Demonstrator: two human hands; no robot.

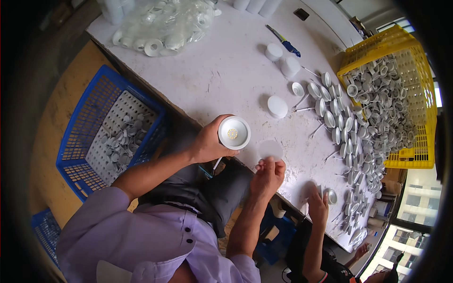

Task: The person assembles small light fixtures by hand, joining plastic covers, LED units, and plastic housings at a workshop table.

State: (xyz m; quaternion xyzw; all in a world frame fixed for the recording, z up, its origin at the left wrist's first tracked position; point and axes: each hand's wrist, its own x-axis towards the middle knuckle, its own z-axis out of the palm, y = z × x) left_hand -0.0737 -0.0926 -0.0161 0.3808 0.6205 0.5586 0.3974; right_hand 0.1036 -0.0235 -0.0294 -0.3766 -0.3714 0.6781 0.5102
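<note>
Your lavender shirt point(155, 231), nearest the camera, spread across the lower left of the frame. At the center, your left hand point(207, 141) was grasping a white round lamp point(235, 133), its dotted face turned up. Just right of it, your right hand point(270, 174) pinched a translucent disc point(270, 148) by its lower edge, apart from the lamp; it was so faint that you could hardly tell whether it touched the desk point(217, 80). Many small lamps point(339, 118) lay along the right, beside a yellow basket point(409, 164); a blue basket point(85, 120) stood at the left.
</note>
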